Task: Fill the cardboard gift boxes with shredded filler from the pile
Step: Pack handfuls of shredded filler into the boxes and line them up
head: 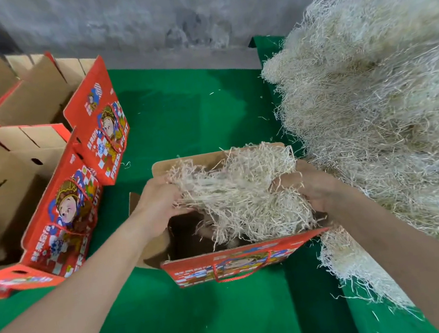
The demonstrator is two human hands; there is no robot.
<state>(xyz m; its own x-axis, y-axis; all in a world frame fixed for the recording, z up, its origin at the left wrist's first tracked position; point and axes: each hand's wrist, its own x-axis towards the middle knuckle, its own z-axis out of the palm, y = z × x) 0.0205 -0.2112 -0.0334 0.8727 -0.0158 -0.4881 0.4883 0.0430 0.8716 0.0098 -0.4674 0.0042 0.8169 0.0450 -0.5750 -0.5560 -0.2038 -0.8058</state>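
An open red printed gift box stands on the green cloth in front of me. Above its opening I hold a bundle of pale shredded filler between both hands. My left hand grips the bundle's left side, fingers buried in the strands. My right hand grips its right side. The lower part of the bundle hangs inside the box, whose left half looks dark and bare. The big pile of filler rises at the right, touching the box's right end.
Two more open red gift boxes stand at the left, their brown insides showing no filler. Green cloth covers the table. A grey concrete wall runs behind. Loose strands spill over the table's right edge.
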